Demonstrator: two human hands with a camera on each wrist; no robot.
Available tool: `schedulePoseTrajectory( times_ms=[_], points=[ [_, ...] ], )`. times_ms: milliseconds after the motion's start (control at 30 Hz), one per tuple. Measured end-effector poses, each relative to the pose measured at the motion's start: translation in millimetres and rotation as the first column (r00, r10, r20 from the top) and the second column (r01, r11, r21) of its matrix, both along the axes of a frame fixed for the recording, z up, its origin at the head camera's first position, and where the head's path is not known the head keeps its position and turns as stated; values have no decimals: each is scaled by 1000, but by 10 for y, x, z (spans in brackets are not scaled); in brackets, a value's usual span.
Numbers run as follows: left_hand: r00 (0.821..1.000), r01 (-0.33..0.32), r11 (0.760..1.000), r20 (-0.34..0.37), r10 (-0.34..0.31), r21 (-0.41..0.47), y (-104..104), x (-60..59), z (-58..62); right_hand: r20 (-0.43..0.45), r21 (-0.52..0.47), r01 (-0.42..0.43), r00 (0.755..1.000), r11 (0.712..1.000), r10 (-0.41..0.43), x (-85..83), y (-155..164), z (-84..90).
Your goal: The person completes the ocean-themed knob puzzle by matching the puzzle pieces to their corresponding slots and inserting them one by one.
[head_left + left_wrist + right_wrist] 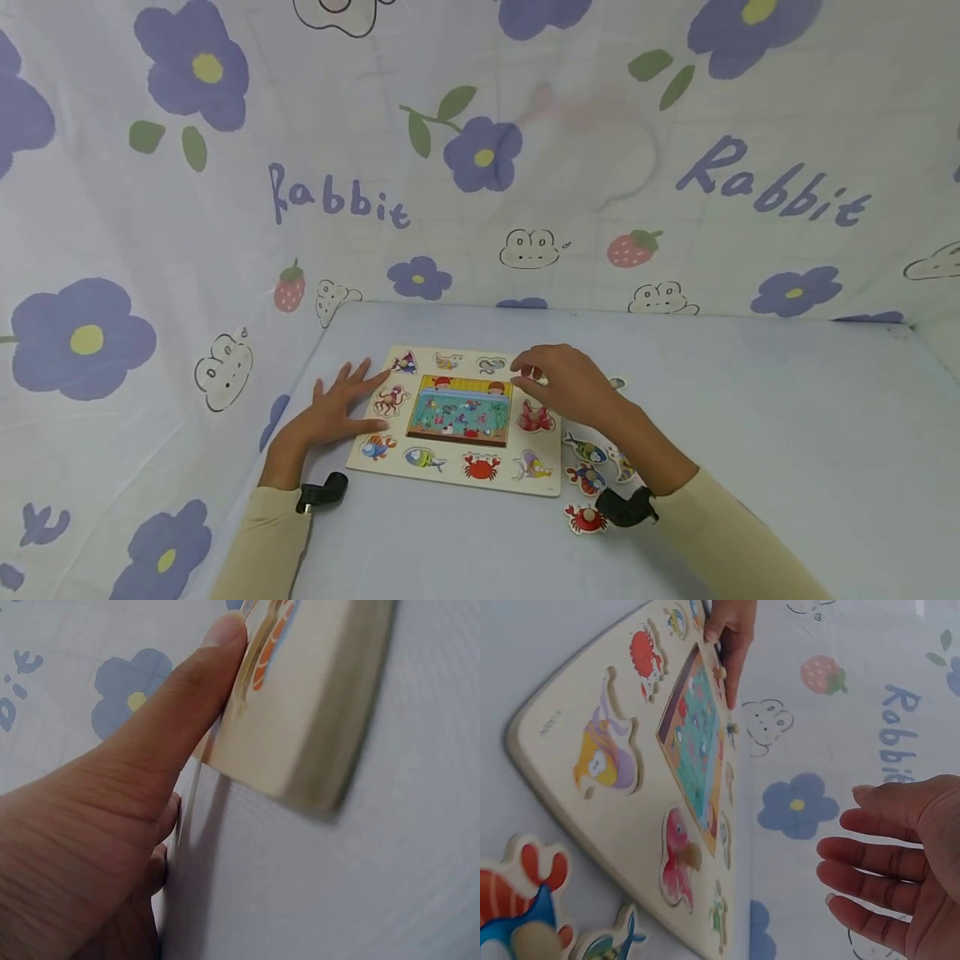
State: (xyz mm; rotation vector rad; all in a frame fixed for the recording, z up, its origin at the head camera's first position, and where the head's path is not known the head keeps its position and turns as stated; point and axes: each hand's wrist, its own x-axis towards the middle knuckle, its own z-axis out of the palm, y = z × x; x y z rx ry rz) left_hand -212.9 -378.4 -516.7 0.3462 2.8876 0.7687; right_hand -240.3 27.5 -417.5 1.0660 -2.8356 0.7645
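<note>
A wooden peg puzzle board (pixel 453 469) with sea-animal pictures round a central aquarium scene lies on the table. My left hand (pixel 337 412) is spread at its left side, fingers straight, with the thumb (pixel 202 682) on the board's edge. Over the upper right corner hovers my right hand (pixel 573 387); in the right wrist view its fingers (pixel 877 889) are loosely bent with nothing between them. Just below it a pink knobbed piece (pixel 676 859) sits in the board. The octopus piece (pixel 391 401) and a purple piece (pixel 405 362) sit on the left side.
Loose pieces lie right of the board: a red crab (pixel 587 518), a hermit crab (pixel 586 478), a green-blue fish (pixel 585 450) and a yellowish piece (pixel 621 467), partly behind the right forearm. Another piece (pixel 617 383) shows beyond the right hand. A flower-printed curtain (pixel 450 233) hangs behind the table.
</note>
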Motion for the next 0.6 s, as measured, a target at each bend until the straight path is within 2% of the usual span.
schedulePoseTrajectory(
  times_ms=[300, 467, 600],
  points=[
    [1000, -1, 1000, 0, 1, 1, 11, 9, 12, 1, -12, 35, 999, 999, -35, 129, 336, -92],
    [1000, -1, 1000, 3, 1, 2, 20, 15, 16, 50, 21, 58, 997, 998, -59, 209, 508, -139],
    [1000, -1, 1000, 0, 1, 0, 12, 11, 21, 113, 40, 40, 993, 998, -44, 223, 638, -195]
  ],
)
